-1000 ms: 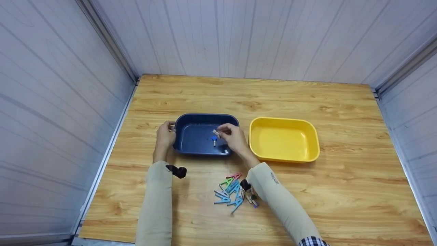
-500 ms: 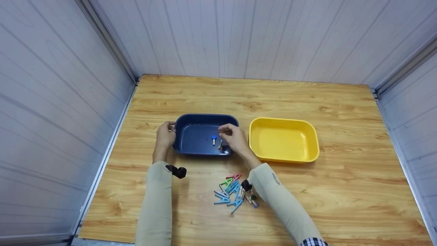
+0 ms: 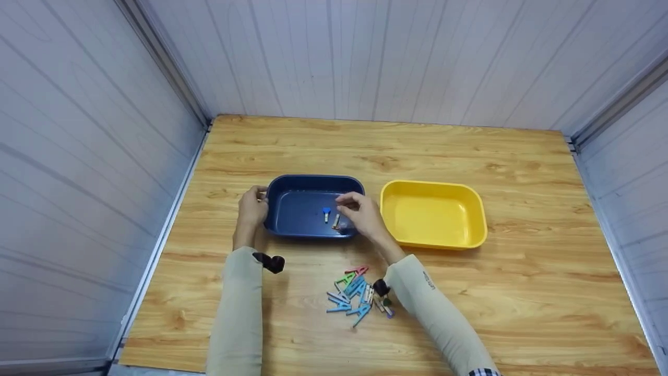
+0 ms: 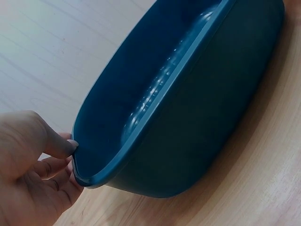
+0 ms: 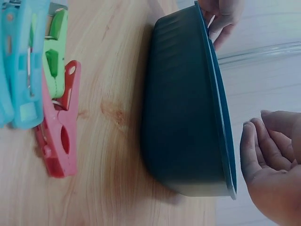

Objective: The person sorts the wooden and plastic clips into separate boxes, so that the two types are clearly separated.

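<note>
My left hand [image 3: 253,210] pinches the left end of a dark blue basin [image 4: 160,94], its thumb at the rim and its fingers outside. Over the basin's right end hovers my right hand [image 3: 363,213], fingers loosely bent and holding nothing, as the right wrist view also shows. Inside the basin lie two small wooden clothespins: one has a blue head [image 3: 326,214], the other [image 3: 336,221] rests just right of it, partly orange at its lower end. Nearer the person, a pile of clothespins [image 3: 356,293] lies on the table, with a pink clothespin [image 5: 61,122] at its far edge.
A yellow basin [image 3: 389,237] stands close to the right of the blue one. Pale panel walls [image 3: 355,57] enclose the wooden table [image 3: 543,250] at the back and on both sides.
The wooden clothespin that my right hand held has dropped into the blue basin beside the blue-headed one. My right hand has shifted slightly right. My left hand has stayed at the rim.
</note>
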Action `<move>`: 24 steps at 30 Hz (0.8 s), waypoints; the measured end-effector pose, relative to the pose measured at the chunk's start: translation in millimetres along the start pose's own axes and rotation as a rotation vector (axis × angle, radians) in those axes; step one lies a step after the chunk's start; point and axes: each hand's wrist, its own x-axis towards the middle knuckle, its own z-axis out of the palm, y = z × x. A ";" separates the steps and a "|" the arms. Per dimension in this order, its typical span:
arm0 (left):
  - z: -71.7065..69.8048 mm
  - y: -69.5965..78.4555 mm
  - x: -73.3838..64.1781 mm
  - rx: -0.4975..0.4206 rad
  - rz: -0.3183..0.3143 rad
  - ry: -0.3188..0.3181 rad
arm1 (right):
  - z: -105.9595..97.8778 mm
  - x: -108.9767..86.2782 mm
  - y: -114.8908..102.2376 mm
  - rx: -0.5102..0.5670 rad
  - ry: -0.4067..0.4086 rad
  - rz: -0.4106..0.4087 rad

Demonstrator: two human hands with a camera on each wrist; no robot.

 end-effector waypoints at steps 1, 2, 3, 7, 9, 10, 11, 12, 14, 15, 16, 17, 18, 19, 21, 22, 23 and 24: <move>-0.1 0.3 -0.1 -0.003 0.002 -0.001 | -1.5 -1.0 -0.3 -0.005 -0.003 0.001; -0.2 0.5 -0.1 -0.004 0.003 -0.001 | -3.0 -2.0 -0.6 -0.009 -0.007 0.001; -0.2 0.8 -0.2 -0.006 0.006 0.000 | -4.4 -3.1 -0.7 -0.013 -0.012 -0.001; 0.4 0.9 0.4 -0.001 0.012 0.005 | -11.1 -8.8 -5.4 -0.018 -0.028 -0.013; 0.7 0.1 1.2 0.004 0.014 0.001 | -14.2 -11.3 -5.5 -0.008 -0.036 -0.016; 0.9 -0.5 1.6 0.007 0.014 0.000 | -15.8 -12.5 -5.4 -0.003 -0.037 -0.017; 1.0 -1.0 1.9 0.010 0.013 0.000 | -17.5 -14.0 -5.4 -0.001 -0.040 -0.013; 0.9 -1.2 2.0 0.011 0.013 0.000 | -19.0 -15.4 -5.6 -0.001 -0.043 -0.013; 0.8 -1.3 2.5 0.012 0.012 -0.002 | -21.3 -16.9 -2.1 -0.006 -0.042 -0.013; 0.6 -1.0 2.4 0.012 0.013 -0.001 | -22.7 -18.3 -2.1 -0.009 -0.038 -0.014; 0.4 -1.1 2.1 0.010 0.012 0.000 | -23.7 -19.5 -2.2 -0.016 -0.039 -0.017; 0.1 -1.1 1.8 0.008 0.013 0.002 | -24.8 -21.0 -2.9 -0.022 -0.041 -0.020; -0.1 -1.0 1.6 0.007 0.014 0.003 | -25.8 -22.3 -3.4 -0.025 -0.045 -0.023; -0.2 -1.1 1.4 0.007 0.014 0.002 | -26.9 -23.8 -3.6 -0.029 -0.046 -0.029; 0.1 -1.4 1.0 0.009 0.017 0.001 | -28.9 -26.8 -3.8 -0.029 -0.047 -0.039; 0.3 -1.6 0.9 0.010 0.018 0.002 | -30.0 -28.3 -4.1 -0.030 -0.047 -0.042; 0.7 -1.8 0.9 0.011 0.019 0.004 | -31.1 -30.1 -4.5 -0.031 -0.048 -0.043; 1.1 -2.1 0.8 0.013 0.021 0.005 | -32.3 -31.9 -4.6 -0.030 -0.048 -0.045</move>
